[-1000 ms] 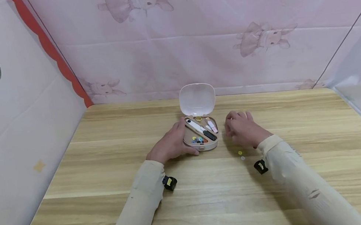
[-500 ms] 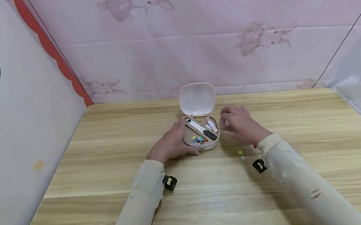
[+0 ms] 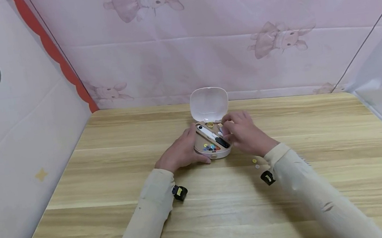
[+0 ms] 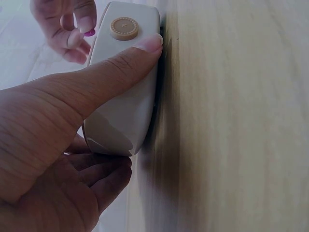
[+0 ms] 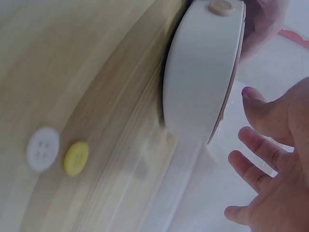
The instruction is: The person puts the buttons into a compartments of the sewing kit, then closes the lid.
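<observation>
Your left hand point(image 3: 182, 149) grips the white, round-cornered plastic box point(image 3: 220, 155) near the middle of the wooden table's point(image 3: 133, 141) far edge, probably to steady it. Over the box's right edge, your right hand point(image 3: 246, 134) pinches a tiny purple thing point(image 4: 90, 33), maybe a button.

The person wears cream sleeves point(image 3: 145, 218) with small slits point(image 3: 327, 206) and black wrist cameras point(image 3: 184, 194) with yellow markings point(image 3: 179, 192).

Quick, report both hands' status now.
Left hand: closed around the side of the white sewing box.
Right hand: closed, pinching a small magenta piece, perhaps a button; too little shows to be sure.
</observation>
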### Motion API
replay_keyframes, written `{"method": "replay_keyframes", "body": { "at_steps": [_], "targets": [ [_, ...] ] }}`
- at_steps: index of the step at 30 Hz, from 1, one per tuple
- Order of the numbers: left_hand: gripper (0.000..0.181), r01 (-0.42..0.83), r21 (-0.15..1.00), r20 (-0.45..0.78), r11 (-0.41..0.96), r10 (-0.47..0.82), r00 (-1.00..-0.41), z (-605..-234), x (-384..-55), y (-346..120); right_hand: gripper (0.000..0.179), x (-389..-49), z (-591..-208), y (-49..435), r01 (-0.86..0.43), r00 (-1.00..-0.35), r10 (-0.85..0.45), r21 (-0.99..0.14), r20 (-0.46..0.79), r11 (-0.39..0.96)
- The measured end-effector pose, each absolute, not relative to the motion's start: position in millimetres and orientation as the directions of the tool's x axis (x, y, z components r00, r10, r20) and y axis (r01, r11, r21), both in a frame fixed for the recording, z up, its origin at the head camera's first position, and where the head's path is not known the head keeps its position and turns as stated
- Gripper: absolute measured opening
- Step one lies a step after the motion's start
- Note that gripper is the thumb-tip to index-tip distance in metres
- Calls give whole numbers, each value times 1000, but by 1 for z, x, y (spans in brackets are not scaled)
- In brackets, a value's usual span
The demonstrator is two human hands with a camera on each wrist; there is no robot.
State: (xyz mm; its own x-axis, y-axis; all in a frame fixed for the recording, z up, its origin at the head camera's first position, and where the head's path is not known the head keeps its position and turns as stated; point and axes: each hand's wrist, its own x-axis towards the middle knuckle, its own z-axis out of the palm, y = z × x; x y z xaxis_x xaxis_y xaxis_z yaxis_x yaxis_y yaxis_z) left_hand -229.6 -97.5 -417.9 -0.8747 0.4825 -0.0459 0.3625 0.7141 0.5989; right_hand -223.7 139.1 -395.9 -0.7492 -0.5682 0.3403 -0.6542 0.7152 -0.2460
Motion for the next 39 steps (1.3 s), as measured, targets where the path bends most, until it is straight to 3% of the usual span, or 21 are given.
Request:
{"method": "replay_keyframes", "body": {
  "at_steps": [8,39],
  "targets": [
    [126,373,603,-33,705,489,-871,-417,-229,-97,10,-222,-399,127,-679,-725,-595,-214,347,702],
    [127,377,572,-51,729,490,-870,-414,-228,-98,18,-216,-398,112,-697,-716,-642,-228,275,680]
  ]
}}
